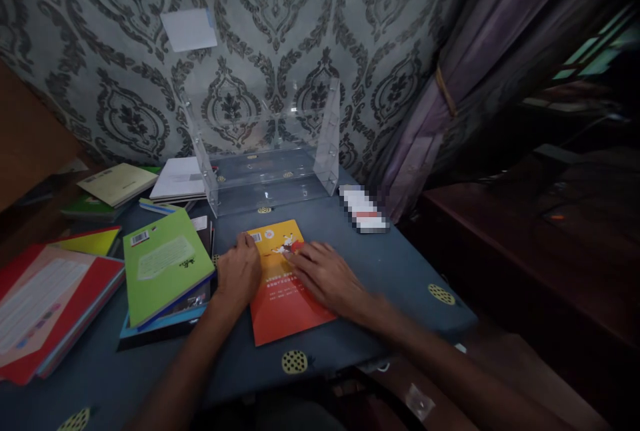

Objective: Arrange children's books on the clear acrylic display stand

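Observation:
A thin yellow-to-red book (285, 321) lies flat on the dark blue tablecloth, a small cartoon picture near its top. My left hand (241, 268) is at its upper left edge with the fingers bent round that edge; the fingertips are partly hidden. Across the right side of the cover rests my right hand (325, 274), fingers stretched out and lying flat. Behind the book stands a clear acrylic rack (327, 131) with stepped shelves. To the left, a green book (167, 264) tops a small stack.
Red-covered books (55, 298) lie at the far left. Further back are a cream book (117, 183) and a white book stack (177, 178). A blurred-out white item (364, 210) lies right of the rack. The tablecloth (400, 284) ends at the right before a purple curtain (420, 151).

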`<action>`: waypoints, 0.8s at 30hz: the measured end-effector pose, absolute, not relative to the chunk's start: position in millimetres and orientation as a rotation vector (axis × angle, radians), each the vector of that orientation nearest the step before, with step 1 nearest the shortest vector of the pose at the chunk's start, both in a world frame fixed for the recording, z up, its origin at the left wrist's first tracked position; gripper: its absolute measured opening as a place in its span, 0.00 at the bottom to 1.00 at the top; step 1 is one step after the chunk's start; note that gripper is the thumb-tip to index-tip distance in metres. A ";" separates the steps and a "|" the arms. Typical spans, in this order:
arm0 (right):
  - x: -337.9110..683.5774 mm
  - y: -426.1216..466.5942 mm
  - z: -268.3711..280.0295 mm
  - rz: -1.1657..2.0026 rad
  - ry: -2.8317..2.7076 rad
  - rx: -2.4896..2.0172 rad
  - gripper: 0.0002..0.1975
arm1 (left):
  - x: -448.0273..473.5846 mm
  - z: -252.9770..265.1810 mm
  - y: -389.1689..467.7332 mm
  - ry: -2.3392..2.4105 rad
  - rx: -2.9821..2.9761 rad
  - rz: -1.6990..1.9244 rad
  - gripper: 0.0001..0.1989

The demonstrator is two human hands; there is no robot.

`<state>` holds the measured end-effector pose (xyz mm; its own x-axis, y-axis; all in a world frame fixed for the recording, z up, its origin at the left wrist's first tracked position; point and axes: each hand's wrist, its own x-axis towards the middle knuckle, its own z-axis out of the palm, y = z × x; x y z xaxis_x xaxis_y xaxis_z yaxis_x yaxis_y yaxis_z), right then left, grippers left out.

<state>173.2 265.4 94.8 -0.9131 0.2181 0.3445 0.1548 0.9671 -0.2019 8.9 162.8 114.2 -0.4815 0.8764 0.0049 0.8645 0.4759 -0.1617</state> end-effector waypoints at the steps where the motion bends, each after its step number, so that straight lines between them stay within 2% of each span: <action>1: 158.3 269.6 96.0 0.213 -2.782 -0.320 0.15 | 9.0 114.5 162.9 -2.618 -1.547 0.206 0.19; 5: 118.9 285.5 93.6 0.076 -2.876 -0.554 0.17 | 8.3 113.9 163.4 -2.635 -1.543 0.210 0.19; 10: 125.8 297.2 85.0 -0.018 -2.809 -0.806 0.20 | 6.2 108.1 164.2 -2.622 -1.525 0.193 0.19; 17: 132.7 298.0 85.6 0.047 -2.800 -0.904 0.19 | 6.6 106.5 163.0 -2.625 -1.534 0.189 0.20; 24: 153.7 309.5 75.2 0.226 -2.816 -0.740 0.20 | 7.8 107.6 162.1 -2.652 -1.517 0.198 0.20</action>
